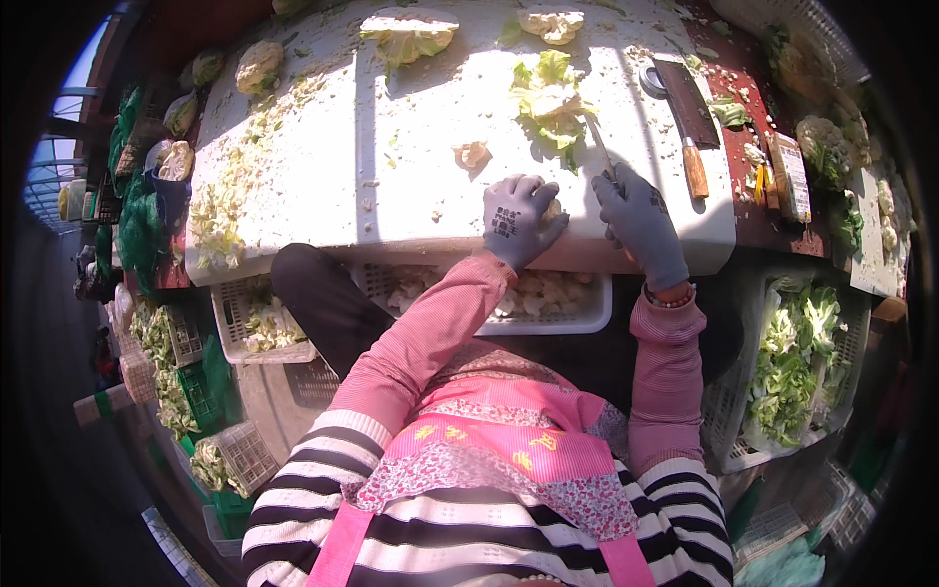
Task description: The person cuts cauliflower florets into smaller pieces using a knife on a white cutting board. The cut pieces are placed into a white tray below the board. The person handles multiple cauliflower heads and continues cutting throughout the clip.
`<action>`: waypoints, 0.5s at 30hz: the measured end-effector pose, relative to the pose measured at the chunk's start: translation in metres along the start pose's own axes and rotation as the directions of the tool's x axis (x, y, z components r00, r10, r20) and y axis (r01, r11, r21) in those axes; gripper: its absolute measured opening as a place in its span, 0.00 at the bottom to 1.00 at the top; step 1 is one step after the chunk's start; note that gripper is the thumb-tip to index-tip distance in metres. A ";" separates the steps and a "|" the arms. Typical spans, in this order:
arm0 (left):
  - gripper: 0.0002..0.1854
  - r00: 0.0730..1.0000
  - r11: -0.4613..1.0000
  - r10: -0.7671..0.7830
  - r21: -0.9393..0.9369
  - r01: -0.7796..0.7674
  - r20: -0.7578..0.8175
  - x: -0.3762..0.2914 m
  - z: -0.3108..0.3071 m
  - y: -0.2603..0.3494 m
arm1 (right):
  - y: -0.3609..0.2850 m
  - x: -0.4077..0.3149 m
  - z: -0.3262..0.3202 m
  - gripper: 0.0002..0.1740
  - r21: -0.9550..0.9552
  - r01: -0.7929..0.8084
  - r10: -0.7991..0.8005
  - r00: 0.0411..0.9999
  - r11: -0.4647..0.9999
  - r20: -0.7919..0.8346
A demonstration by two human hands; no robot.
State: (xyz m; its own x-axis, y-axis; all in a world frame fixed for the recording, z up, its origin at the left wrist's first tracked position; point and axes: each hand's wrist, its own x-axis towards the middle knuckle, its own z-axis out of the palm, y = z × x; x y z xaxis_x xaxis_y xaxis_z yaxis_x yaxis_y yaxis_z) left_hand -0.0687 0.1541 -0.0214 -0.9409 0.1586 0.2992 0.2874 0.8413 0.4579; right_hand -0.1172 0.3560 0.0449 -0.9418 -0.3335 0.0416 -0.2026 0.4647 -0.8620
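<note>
My left hand [519,220], in a grey glove with printing on its back, grips a small cauliflower piece [552,211] at the near edge of the white cutting board [308,183]. In my right hand [640,220], also gloved, is a thin knife [598,139]. Its blade points away from me, and its tip lies close to a leafy cauliflower remnant [552,103]. Beyond my left hand lies a loose cauliflower floret [471,155]. A white plastic basket [598,319] with cut florets [546,293] sits below the board's edge, partly hidden by my left forearm.
A cleaver [686,103] with a wooden handle lies right of the knife, beside a ring-shaped object [651,82]. Cauliflower pieces [408,33] rest at the board's far side. Crates hold leaves [792,367] at right and trimmings [271,326] at left. My knee [312,282] meets the board's edge.
</note>
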 end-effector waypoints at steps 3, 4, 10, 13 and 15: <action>0.19 0.980 0.979 0.197 0.042 -0.198 0.021 -0.033 -0.019 0.023 | 0.000 -0.001 0.008 0.14 -0.003 -0.129 0.129 0.991 0.992 0.019; 0.20 0.965 0.963 0.260 0.074 -0.258 -0.020 -0.043 -0.028 0.026 | 0.000 -0.002 0.010 0.09 -0.019 -0.151 0.151 0.988 0.988 0.033; 0.33 0.959 0.979 -0.170 0.068 0.190 -0.227 0.014 -0.067 -0.061 | -0.002 0.001 0.030 0.04 -0.326 0.225 -0.182 0.971 0.918 0.155; 0.27 0.964 0.904 -0.240 -0.336 0.265 0.115 0.049 -0.071 -0.106 | -0.003 0.005 0.045 0.05 -0.472 0.525 -0.494 0.846 0.708 0.200; 0.24 0.935 0.846 -0.330 -0.399 0.353 0.128 0.044 -0.064 -0.108 | -0.002 0.007 0.055 0.08 -0.457 0.473 -0.385 0.880 0.753 0.278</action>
State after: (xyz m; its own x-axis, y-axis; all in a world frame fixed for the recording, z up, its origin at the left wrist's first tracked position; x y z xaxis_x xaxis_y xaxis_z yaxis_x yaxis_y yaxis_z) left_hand -0.1301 0.0373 -0.0040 -0.9978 -0.0627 0.0214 -0.0176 0.5616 0.8272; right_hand -0.1082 0.3079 0.0195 -0.6766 -0.7001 0.2282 -0.7210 0.5671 -0.3982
